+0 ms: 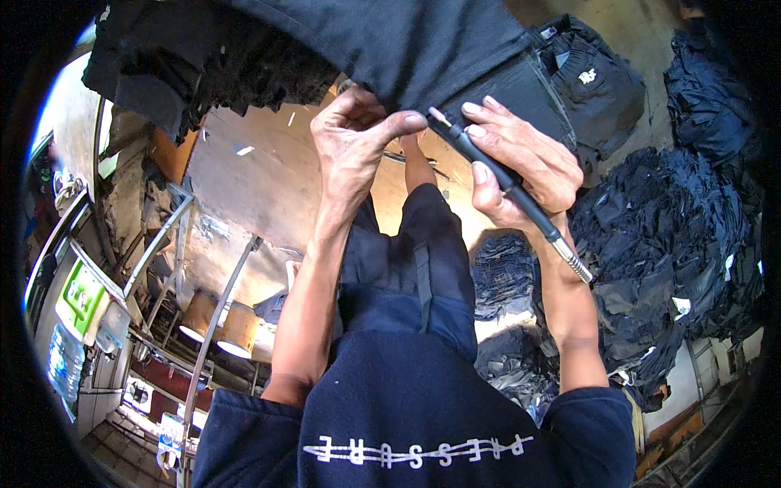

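Observation:
A black pen-shaped tool (514, 192) lies slantwise in my right hand (543, 167), between the thumb and the fingers. It has a small pale tip at its upper end and a metal spring at its lower end. My left hand (350, 150) is closed at the lower edge of a dark cloth (423, 49), its thumb stretched toward the tool's tip. Its curled fingertips are partly hidden, but the cloth's edge appears to be pinched there. Tip and left thumb are close together; I cannot tell whether they touch.
Folded black trousers (598, 89) lie beyond my right hand. A large heap of dark garments (634, 236) fills the right side. At the far left hangs a stack of dark cloth (203, 69). Metal frame bars (215, 325), a green-lidded container (81, 293) and a plastic bottle (65, 362) stand left.

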### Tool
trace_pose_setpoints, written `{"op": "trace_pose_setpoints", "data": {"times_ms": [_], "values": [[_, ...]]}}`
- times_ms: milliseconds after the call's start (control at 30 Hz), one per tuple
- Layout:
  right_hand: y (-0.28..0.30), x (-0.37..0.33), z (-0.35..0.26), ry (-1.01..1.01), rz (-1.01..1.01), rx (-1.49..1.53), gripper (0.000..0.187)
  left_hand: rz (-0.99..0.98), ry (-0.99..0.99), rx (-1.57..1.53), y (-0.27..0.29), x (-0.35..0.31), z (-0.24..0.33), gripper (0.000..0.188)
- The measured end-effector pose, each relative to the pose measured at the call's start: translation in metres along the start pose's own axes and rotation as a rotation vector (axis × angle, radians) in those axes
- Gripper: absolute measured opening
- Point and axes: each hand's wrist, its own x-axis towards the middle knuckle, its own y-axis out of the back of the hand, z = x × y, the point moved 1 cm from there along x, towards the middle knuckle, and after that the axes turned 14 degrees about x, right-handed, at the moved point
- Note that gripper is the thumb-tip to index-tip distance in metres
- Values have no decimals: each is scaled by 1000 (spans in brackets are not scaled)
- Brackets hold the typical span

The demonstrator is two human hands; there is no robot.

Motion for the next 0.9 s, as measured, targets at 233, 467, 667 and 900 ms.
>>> {"op": "trace_pose_setpoints", "data": {"times_ms": [233, 467, 667, 900], "values": [[-3, 3, -2, -10, -44, 43, 27, 27, -26, -36, -3, -1, -2, 30], [-3, 1, -2, -27, -35, 11, 27, 23, -50, -4, -2, -3, 2, 29], [-4, 0, -1, -31, 12, -14, 27, 21, -72, -29, -3, -3, -1, 29], [-3, -1, 0, -57, 62, -44, 25, 28, -96, -23, -5, -1, 0, 28]]}}
